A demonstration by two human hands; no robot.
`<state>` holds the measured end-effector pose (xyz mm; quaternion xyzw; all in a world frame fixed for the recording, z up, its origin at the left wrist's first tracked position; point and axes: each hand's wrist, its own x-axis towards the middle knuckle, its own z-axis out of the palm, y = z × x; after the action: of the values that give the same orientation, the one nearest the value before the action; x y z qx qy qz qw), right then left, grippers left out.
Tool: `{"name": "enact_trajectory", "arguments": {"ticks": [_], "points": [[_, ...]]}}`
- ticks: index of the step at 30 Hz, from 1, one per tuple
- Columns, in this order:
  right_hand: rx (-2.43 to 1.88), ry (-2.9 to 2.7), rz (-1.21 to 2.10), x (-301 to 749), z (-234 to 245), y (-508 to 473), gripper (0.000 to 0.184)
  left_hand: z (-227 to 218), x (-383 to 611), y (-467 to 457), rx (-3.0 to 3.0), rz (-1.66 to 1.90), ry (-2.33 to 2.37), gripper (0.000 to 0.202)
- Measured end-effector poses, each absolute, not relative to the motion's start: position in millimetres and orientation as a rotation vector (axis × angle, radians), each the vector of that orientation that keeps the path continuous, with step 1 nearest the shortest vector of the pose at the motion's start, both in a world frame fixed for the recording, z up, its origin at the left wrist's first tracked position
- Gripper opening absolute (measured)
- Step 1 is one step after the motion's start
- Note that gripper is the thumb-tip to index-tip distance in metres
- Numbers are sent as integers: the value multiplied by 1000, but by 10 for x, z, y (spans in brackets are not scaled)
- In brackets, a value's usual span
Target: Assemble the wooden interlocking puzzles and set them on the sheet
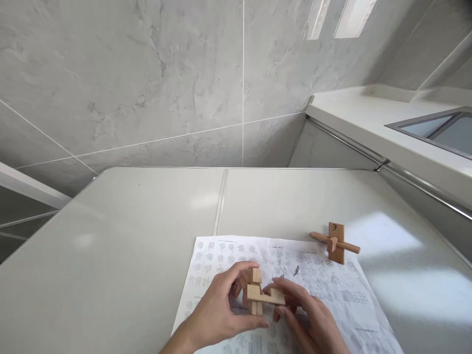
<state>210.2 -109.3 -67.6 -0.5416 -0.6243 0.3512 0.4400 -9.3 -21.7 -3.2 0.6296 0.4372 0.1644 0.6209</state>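
Above a printed sheet [206, 295], my left hand [224, 305] grips a small upright stack of notched wooden puzzle pieces [255, 276] between thumb and fingers. My right hand [302, 309] pinches the right end of a notched wooden puzzle piece [266, 298] that lies crosswise against the upright ones. The two parts touch; whether they are interlocked I cannot tell. Fingers cover some of the wood.
A separate wooden assembly [336, 243], a flat block with a rod through it, lies at the sheet's upper right edge. The pale table [147, 221] has a seam near its middle. Beyond it are a grey tiled wall [147, 73] and a white counter [354, 110] with a sink.
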Motion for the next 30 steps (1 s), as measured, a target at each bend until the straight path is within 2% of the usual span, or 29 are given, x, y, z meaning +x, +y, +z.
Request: {"name": "enact_trajectory", "arguments": {"ticks": [10, 30], "points": [[-1300, -1707, 776, 2179, -697, -1038, 17, -73, -27, -261, 1341, 425, 904, 83], [-1351, -1627, 776, 2085, -651, -1098, 17, -17, -49, -229, 1365, 433, 850, 71]]}}
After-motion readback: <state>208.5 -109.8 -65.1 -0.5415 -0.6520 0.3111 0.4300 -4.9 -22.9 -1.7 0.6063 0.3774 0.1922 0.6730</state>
